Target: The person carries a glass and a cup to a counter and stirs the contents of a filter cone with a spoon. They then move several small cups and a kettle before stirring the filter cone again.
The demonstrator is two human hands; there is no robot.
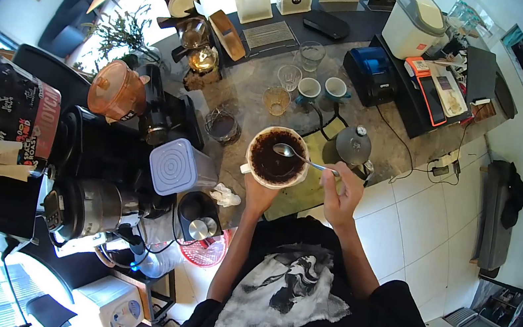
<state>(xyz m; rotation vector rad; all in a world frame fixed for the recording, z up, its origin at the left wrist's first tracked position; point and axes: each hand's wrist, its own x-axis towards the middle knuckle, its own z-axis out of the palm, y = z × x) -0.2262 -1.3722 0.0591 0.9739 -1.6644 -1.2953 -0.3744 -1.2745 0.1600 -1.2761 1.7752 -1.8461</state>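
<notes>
The right hand (341, 195) is closed in a pinch on the handle of a metal spoon (301, 158), fingers curled around the handle's end. The spoon's bowl sits over the dark coffee grounds inside a white paper-lined dripper (276, 157), near the upper rim. The left hand (259, 193) grips the dripper from below — the fingers are hidden beneath it, so their exact spread cannot be told. The dripper is held above the stone counter (397, 152), just in front of the person's chest.

Just right of the dripper stands a dark kettle (352, 145) with a dial on its lid. Beyond the dripper, farther along the counter: an amber glass (276, 99), a clear glass (289, 76), two teal cups (322, 89) and a larger clear glass (311, 55). To the left lie a lidded square container (177, 166), a crumpled tissue (225, 194) and a coffee grinder (149, 107) with an orange hopper. At far left — a printed coffee bag (17, 116). At upper right stand a blue receipt printer (373, 72) and a payment terminal (427, 86).
</notes>
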